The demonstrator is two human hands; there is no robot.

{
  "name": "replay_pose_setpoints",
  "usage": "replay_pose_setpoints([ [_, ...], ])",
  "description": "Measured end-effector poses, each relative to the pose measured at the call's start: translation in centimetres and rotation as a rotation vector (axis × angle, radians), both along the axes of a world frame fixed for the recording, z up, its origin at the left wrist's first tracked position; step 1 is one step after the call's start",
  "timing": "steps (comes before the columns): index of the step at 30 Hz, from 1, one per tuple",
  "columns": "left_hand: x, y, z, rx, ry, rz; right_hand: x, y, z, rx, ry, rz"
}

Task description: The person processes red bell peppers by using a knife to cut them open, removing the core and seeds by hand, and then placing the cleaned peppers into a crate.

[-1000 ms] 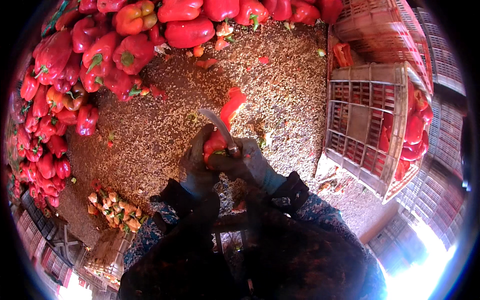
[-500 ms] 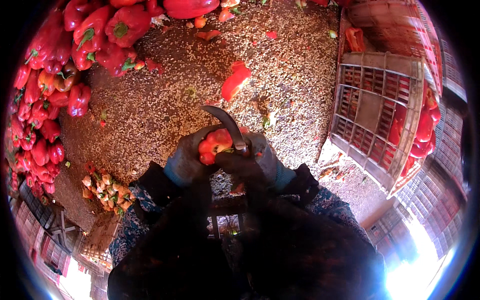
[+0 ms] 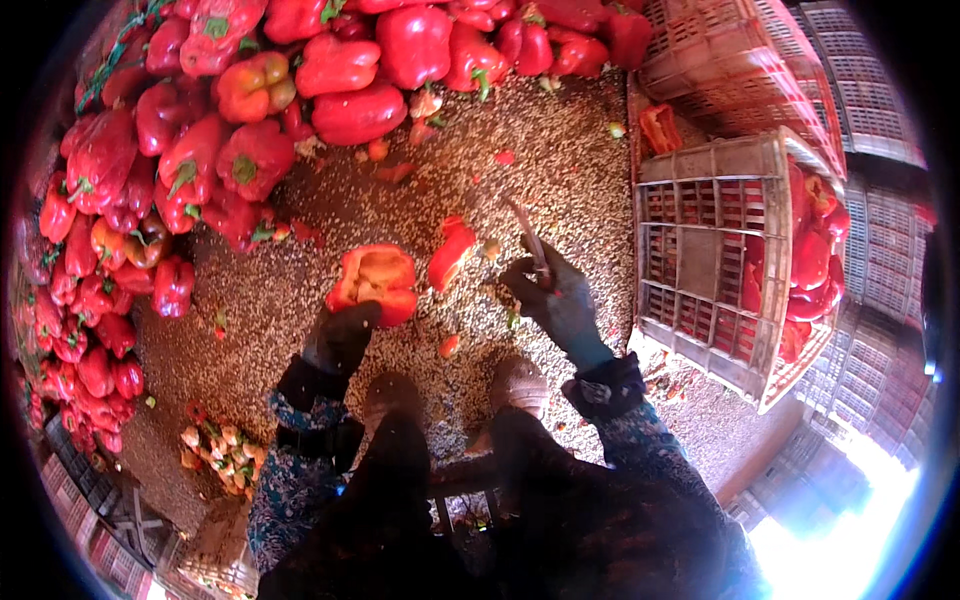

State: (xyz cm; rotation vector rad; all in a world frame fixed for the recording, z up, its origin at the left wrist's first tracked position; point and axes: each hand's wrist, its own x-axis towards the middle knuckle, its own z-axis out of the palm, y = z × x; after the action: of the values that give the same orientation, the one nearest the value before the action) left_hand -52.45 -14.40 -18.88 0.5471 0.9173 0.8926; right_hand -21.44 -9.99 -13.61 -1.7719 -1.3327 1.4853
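My gloved left hand (image 3: 343, 338) is closed on a red bell pepper (image 3: 375, 278), holding it by its near edge. The pepper is cut open, and its pale hollow inside faces up. To the right, apart from it, my gloved right hand (image 3: 560, 305) grips a curved knife (image 3: 537, 243), its blade pointing up and away. Between the hands, farther off, a piece of red pepper (image 3: 453, 253) lies on the seed-strewn floor (image 3: 480, 180). A small pale-green bit (image 3: 491, 249) shows beside that piece; whether it lies on the floor I cannot tell.
A big heap of whole red peppers (image 3: 355, 112) curves round the far and left sides. At the right, a tilted plastic crate (image 3: 690, 257) holds pepper pieces, with more crates (image 3: 730, 70) behind. A small pile of pepper cores (image 3: 225, 455) lies near left, and my shoes (image 3: 519, 385) below.
My hands have moved apart from being together at the pepper. The pepper now shows its open inside in my left hand, while the knife has gone right with my right hand. The view has shifted.
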Motion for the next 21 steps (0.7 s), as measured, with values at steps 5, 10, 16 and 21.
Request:
replay_pose_setpoints([
  [5, 2.7, 3.8, -1.4, -0.088, -0.077, -0.180, -4.1, 2.7, -5.8, -0.004, 0.566, -0.036],
  [10, 5.5, 2.5, 1.8, -0.179, -0.648, 0.064, -3.6, 2.3, -6.9, 0.170, 0.137, 0.341],
  [16, 5.1, -0.6, 2.5, -0.277, -0.779, 0.314, -5.7, 0.6, 3.7, -0.326, 0.216, 0.150],
  [21, 3.3, -1.9, 1.7, -0.213, -0.751, 0.287, -6.0, -2.0, 5.2, -0.285, 0.525, -0.102],
])
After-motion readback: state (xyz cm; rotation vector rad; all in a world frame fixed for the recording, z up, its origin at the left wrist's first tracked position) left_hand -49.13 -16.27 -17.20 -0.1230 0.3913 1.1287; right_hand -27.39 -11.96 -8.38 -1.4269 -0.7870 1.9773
